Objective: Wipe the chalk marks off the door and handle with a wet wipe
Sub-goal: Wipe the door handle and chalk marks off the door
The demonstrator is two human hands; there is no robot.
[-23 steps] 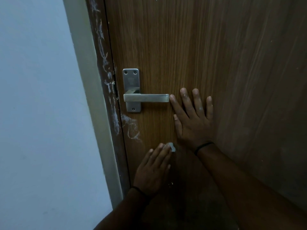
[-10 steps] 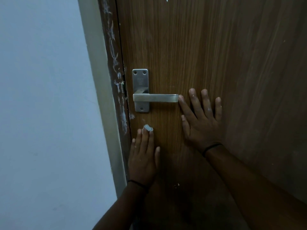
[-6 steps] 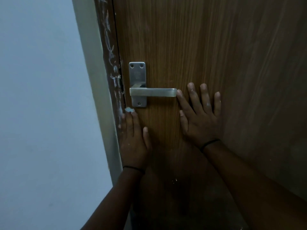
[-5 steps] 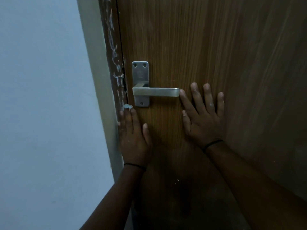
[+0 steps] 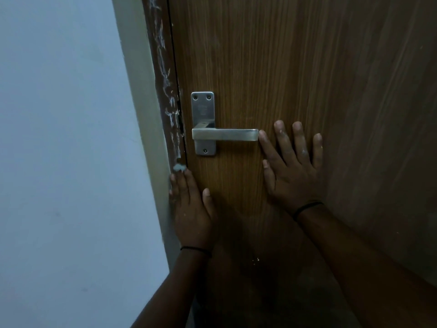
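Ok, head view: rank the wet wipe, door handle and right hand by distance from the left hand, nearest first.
From the left hand:
1. Wet wipe, under its fingertips at the door's edge.
2. Door handle, above and to the right.
3. Right hand, flat on the door past the lever's end.
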